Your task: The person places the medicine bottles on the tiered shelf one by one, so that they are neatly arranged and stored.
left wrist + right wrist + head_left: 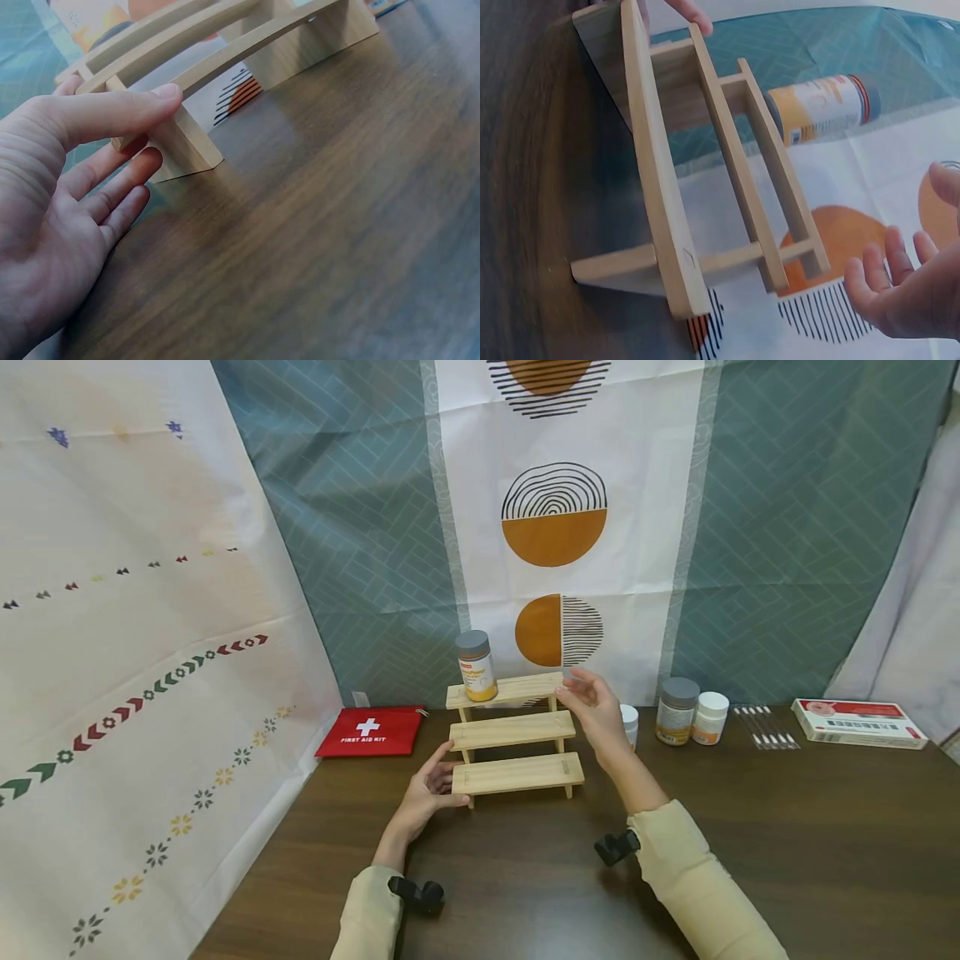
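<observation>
A three-step wooden display stand [516, 732] stands on the table, against the patterned cloth. On the left part of its top step is an upright supplement jar [477, 678] with a grey lid and a white and yellow label. My left hand [422, 795] holds the stand's left end; in the left wrist view the thumb lies over the end of the lowest step [225, 56], while the lower fingers curl loosely beside the leg. Near the right end of the top step hovers my right hand [596, 710]. The right wrist view shows its fingers relaxed, apart from the wood and holding nothing.
Right of the stand are a partly hidden white bottle [630, 724], another grey-lidded jar [676, 713], a small white-capped bottle [709, 718], several cotton swabs [767, 728] and a red-and-white box [858, 723]. A red first aid pouch [371, 732] lies to the left.
</observation>
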`<state>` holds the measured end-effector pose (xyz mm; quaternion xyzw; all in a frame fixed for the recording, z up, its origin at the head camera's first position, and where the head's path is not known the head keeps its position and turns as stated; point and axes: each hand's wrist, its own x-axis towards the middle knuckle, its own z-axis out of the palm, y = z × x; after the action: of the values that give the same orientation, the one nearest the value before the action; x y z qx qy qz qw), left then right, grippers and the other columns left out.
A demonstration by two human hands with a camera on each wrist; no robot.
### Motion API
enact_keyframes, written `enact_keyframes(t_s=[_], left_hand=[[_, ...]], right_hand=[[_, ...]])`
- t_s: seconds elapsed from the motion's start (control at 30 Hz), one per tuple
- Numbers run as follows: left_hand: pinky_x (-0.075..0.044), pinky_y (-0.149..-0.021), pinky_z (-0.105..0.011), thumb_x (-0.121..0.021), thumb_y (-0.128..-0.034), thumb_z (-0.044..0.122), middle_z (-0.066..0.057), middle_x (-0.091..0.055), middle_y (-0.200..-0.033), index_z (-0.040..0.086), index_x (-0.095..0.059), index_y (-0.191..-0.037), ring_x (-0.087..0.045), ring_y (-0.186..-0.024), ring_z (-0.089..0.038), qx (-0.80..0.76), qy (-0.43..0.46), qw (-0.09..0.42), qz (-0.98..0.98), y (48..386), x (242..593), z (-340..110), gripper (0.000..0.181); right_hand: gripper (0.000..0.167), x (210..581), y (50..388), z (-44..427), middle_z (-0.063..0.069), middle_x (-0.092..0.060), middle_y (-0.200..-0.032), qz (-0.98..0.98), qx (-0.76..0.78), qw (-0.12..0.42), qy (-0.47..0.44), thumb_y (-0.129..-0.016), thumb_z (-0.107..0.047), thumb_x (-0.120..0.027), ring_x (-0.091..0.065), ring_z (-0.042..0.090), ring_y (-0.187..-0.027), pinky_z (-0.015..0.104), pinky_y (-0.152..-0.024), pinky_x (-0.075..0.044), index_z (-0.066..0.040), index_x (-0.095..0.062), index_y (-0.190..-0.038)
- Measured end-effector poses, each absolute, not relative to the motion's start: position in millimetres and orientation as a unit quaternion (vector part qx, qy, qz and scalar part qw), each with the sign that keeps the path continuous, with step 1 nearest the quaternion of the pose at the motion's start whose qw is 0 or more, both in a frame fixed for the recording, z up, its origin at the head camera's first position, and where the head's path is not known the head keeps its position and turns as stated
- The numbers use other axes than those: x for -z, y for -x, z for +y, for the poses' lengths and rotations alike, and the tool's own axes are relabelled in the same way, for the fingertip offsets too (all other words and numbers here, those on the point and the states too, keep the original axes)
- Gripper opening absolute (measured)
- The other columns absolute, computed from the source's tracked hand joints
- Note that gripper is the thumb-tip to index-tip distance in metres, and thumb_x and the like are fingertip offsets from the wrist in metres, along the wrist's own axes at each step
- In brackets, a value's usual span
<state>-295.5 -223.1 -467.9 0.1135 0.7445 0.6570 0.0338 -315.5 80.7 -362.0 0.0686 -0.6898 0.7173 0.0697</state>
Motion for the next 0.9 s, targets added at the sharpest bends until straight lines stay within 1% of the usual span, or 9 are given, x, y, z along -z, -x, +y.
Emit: enact_keyframes(t_s=[0.13,0.23,0.33,0.5,0.63,0.73,0.8,0.83,0.9], left_hand=[[-0.039,-0.109,-0.044,-0.076,-0.0771,-0.006,-0.024,-0.052,-0.138,0.023,-0.03,-0.153,-0.058,-0.117,-0.029,-0.655,-0.119,0.035,0.745,297,469,-222,0.093],[-0.04,-0.108,-0.044,-0.075,-0.0773,-0.006,-0.024,-0.052,-0.138,0.023,-0.03,-0.153,-0.058,-0.117,-0.029,-0.652,-0.117,0.033,0.748,296,470,-222,0.093],[-0.039,-0.109,-0.045,-0.075,-0.0781,-0.006,-0.024,-0.052,-0.139,0.023,-0.03,-0.153,-0.058,-0.116,-0.029,-0.651,-0.114,0.032,0.75,296,469,-223,0.092],[-0.037,-0.111,-0.05,-0.074,-0.0798,-0.003,-0.024,-0.05,-0.14,0.023,-0.028,-0.154,-0.057,-0.119,-0.032,-0.647,-0.118,0.036,0.752,295,468,-224,0.091],[-0.037,-0.111,-0.051,-0.074,-0.0804,-0.002,-0.023,-0.05,-0.14,0.023,-0.028,-0.154,-0.057,-0.119,-0.031,-0.645,-0.111,0.034,0.756,293,467,-226,0.09],[-0.039,-0.11,-0.049,-0.074,-0.0803,-0.002,-0.023,-0.05,-0.14,0.022,-0.028,-0.154,-0.057,-0.117,-0.029,-0.642,-0.111,0.034,0.758,292,468,-226,0.09],[-0.04,-0.108,-0.046,-0.075,-0.0798,-0.001,-0.023,-0.051,-0.14,0.022,-0.028,-0.154,-0.058,-0.116,-0.027,-0.64,-0.114,0.034,0.759,293,468,-225,0.091],[-0.041,-0.108,-0.045,-0.075,-0.0796,-0.001,-0.023,-0.051,-0.14,0.022,-0.028,-0.154,-0.058,-0.115,-0.025,-0.639,-0.115,0.033,0.76,293,468,-225,0.091],[-0.042,-0.106,-0.042,-0.075,-0.0794,0.0,-0.021,-0.052,-0.139,0.023,-0.028,-0.154,-0.059,-0.113,-0.022,-0.637,-0.114,0.032,0.761,294,468,-223,0.091]], right_hand=[[0.056,361,319,93,0.008,-0.053,-0.133,-0.7,-0.707,0.072,-0.069,-0.096,-0.026,-0.062,-0.049,0.015,-0.122,0.039,-0.114,-0.035,-0.012,-0.039,-0.146],[0.059,359,320,107,-0.003,-0.055,-0.124,-0.704,-0.703,0.061,-0.08,-0.097,-0.03,-0.06,-0.053,0.004,-0.113,0.038,-0.112,-0.037,-0.013,-0.036,-0.148],[0.058,355,319,122,-0.014,-0.056,-0.115,-0.704,-0.702,0.058,-0.09,-0.097,-0.031,-0.058,-0.056,-0.003,-0.104,0.031,-0.105,-0.041,-0.013,-0.036,-0.148],[0.048,349,318,145,-0.026,-0.06,-0.103,-0.705,-0.698,0.09,-0.084,-0.097,-0.028,-0.06,-0.059,-0.007,-0.098,0.018,-0.09,-0.046,-0.014,-0.045,-0.14],[0.053,349,319,158,-0.03,-0.059,-0.099,-0.719,-0.683,0.11,-0.067,-0.095,-0.029,-0.062,-0.057,-0.009,-0.097,0.015,-0.086,-0.045,-0.009,-0.045,-0.142],[0.058,353,322,166,-0.028,-0.057,-0.102,-0.734,-0.668,0.112,-0.05,-0.095,-0.031,-0.063,-0.055,-0.01,-0.098,0.016,-0.087,-0.043,-0.007,-0.042,-0.144],[0.06,356,324,170,-0.024,-0.057,-0.109,-0.743,-0.66,0.107,-0.041,-0.095,-0.033,-0.063,-0.053,-0.011,-0.101,0.018,-0.09,-0.042,-0.008,-0.041,-0.145],[0.061,358,325,171,-0.019,-0.057,-0.114,-0.746,-0.657,0.103,-0.037,-0.095,-0.034,-0.062,-0.052,-0.01,-0.104,0.02,-0.093,-0.041,-0.008,-0.041,-0.145],[0.063,361,327,174,-0.006,-0.056,-0.128,-0.75,-0.654,0.092,-0.034,-0.095,-0.035,-0.061,-0.051,-0.004,-0.111,0.026,-0.102,-0.041,-0.008,-0.039,-0.147]])
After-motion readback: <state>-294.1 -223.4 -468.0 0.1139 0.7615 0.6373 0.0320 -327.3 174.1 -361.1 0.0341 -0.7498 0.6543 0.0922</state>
